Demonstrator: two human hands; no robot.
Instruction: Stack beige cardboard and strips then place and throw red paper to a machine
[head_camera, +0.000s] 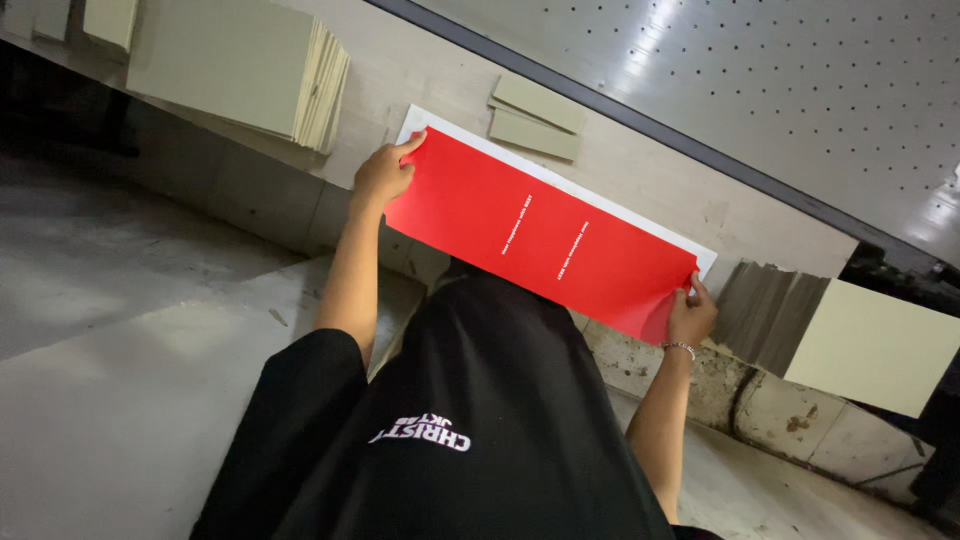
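A person in a black shirt stands at a pale, worn surface and holds a long red sheet flat across its near edge. The sheet is smooth, matte card or paper, rectangular, with tiny white print in the middle, too small to make out. It lies over a white sheet of about the same shape, whose thin edge shows along the far side.

The left hand grips one short end of the red sheet, fingers curled over the corner. The right hand, with a thin bracelet at the wrist, pinches the other end, where the sheet bends slightly down off the surface.

Just beyond the sheet lie two narrow grey-green board strips, flat and stiff-looking, one overlapping the other. Further to the left sits a thick stack of cream boards, their layered edges fanned a little. On the right, a single cream board lies beside a fan of grey-brown strips. Behind the surface runs a shiny perforated metal panel. The floor below is bare grey concrete.
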